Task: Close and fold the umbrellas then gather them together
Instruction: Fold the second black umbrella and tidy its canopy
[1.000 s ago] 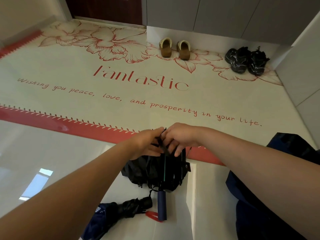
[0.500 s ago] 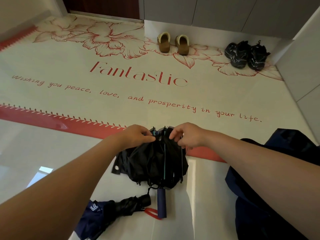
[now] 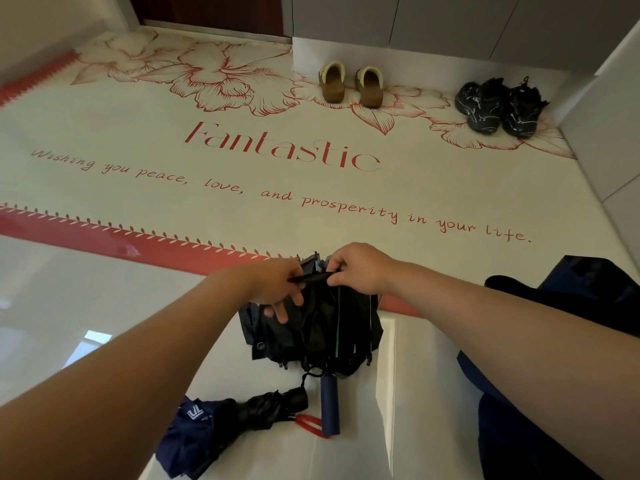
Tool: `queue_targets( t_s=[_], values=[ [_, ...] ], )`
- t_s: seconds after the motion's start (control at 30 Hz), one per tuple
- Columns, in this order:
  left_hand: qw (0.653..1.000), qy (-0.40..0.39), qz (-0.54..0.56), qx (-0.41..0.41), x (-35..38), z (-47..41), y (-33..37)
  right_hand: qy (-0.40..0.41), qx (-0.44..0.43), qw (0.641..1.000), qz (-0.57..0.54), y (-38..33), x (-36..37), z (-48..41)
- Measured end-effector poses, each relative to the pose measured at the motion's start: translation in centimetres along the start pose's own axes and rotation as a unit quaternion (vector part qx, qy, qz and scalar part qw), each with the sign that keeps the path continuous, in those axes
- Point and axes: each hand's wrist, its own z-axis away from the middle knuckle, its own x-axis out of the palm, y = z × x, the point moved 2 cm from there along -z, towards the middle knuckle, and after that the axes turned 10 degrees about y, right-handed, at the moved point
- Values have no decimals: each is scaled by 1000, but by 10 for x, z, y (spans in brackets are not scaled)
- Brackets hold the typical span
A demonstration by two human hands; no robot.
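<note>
A collapsed black umbrella [image 3: 322, 336] with loose canopy folds lies on the white floor, its navy handle [image 3: 329, 403] pointing toward me. My left hand [image 3: 277, 284] and my right hand [image 3: 360, 270] both grip a black fold or strap of it at its far end, stretched between them. A second umbrella [image 3: 221, 427], navy and black and loosely bundled with a red wrist loop, lies on the floor nearer me on the left. A dark navy umbrella canopy [image 3: 571, 306] spreads at the right edge, partly hidden by my right arm.
A large cream mat [image 3: 242, 174] with red flowers and lettering covers the floor beyond. Brown slippers [image 3: 351, 84] and black sneakers [image 3: 498, 105] stand along the far wall by grey cabinets. A wall [image 3: 616, 116] rises on the right.
My hands first moved apart along the umbrella's far end. They now hold a black fold or strap pulled taut between them, and my left fingers lie lower on the canopy.
</note>
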Motion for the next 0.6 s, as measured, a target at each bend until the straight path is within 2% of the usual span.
queue_targets(
  t_s=[0.1,0.23,0.33,0.43,0.5,0.6],
  values=[
    [999,12,-30,-22,-10,2,-13,-20,30,999,16,9,-8,-1],
    [995,21,99,-24,-19,8,-26,-31,64,997,8,20,-19,4],
    [990,-19,139,-28,-24,19,-25,-31,72,997,18,17,-22,7],
    [982,-54,169,-61,-27,29,-24,-7,31,997,77,4,-20,8],
    [979,-49,185,-75,-30,31,-24,13,-8,997,73,-8,-14,8],
    [972,-53,208,-94,-34,36,-25,-23,-43,997,53,-23,-2,8]
  ],
)
